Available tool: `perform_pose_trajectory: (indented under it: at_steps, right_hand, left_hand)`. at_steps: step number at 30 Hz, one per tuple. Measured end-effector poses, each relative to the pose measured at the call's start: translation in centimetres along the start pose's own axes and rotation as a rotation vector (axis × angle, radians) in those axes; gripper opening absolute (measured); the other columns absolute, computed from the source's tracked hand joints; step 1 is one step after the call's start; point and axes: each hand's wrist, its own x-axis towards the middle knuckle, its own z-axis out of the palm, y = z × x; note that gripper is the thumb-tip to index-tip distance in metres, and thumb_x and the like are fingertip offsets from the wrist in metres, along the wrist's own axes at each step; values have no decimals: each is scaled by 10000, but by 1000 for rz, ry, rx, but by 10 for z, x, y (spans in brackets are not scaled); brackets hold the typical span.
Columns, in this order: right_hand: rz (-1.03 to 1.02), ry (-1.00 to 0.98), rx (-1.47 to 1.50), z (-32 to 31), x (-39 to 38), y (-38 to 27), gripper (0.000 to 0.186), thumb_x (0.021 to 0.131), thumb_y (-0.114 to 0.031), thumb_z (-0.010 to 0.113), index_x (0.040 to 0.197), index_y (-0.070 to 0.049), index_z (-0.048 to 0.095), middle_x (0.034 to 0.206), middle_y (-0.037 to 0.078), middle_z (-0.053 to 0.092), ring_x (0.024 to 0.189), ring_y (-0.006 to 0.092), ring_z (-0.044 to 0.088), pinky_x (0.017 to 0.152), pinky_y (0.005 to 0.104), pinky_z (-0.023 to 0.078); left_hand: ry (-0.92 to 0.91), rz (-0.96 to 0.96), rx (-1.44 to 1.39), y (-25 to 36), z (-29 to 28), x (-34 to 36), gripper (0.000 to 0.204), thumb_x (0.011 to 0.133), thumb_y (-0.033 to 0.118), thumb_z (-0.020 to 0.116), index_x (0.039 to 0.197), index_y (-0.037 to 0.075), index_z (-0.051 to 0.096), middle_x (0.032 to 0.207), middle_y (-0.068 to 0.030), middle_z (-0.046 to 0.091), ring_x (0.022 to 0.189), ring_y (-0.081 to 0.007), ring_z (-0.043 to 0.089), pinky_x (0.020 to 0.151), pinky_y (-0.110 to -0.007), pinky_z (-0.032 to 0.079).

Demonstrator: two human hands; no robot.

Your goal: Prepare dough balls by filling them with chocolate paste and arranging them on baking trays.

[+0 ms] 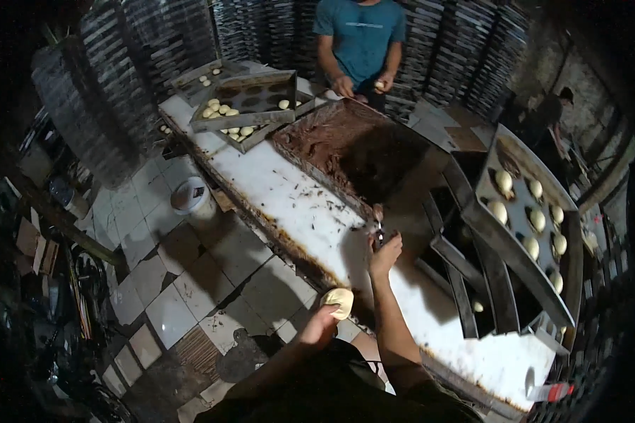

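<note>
My left hand (319, 327) is closed on a flattened round of pale dough (341, 302), held up near the table's front edge. Over the white tabletop, my right hand (385, 256) grips a small utensil (379, 231) with a dark handle. A lump of brown paste (378, 211) sits at its tip; the tip's shape is too small to tell. Just beyond lies a large metal tray (323, 185) spread with brown filling (331, 137), its far right part in shadow.
Tilted metal trays (518, 264) with pale dough balls (531, 247) are stacked at right. More trays (243, 121) stand at the far left end. Across the table a person in a blue shirt (363, 35) holds a dough ball. A white bucket (193, 200) stands on the tiled floor.
</note>
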Motion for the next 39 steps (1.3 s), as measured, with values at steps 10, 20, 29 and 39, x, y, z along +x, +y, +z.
perform_pose_trajectory:
  at_steps: [10, 20, 29, 39]
  right_hand:
    - [-220, -390, -56, 3, 51, -86, 161, 735, 14, 489, 894, -4, 504, 810, 239, 538, 730, 369, 551, 611, 442, 440]
    - [-855, -676, -772, 45, 141, -97, 181, 775, -109, 462, 868, -12, 583, 794, 184, 587, 718, 358, 580, 616, 421, 474]
    - [221, -271, 453, 26, 38, -158, 248, 693, 91, 581, 915, -21, 586, 958, 166, 525, 934, 274, 487, 791, 295, 405]
    - [651, -8, 1085, 10, 0, -8, 251, 867, -120, 495, 1082, -11, 569, 1070, 144, 492, 989, 215, 437, 852, 353, 352]
  left_hand:
    - [75, 85, 516, 60, 22, 105, 516, 799, -13, 543, 1280, 60, 372, 1092, -82, 539, 903, -132, 536, 796, -255, 454]
    - [115, -222, -54, 188, -38, 172, 370, 869, 183, 481, 1170, -29, 444, 1133, -127, 540, 1050, -208, 513, 930, -348, 396]
    - [-245, -369, -431, 260, 22, 200, 421, 853, 227, 470, 1188, -26, 437, 1140, -128, 503, 1085, -234, 439, 960, -378, 350]
    - [-95, -150, -128, 194, -16, 160, 790, 758, -54, 493, 1374, 276, 125, 1228, -164, 436, 1041, -252, 513, 765, -398, 520]
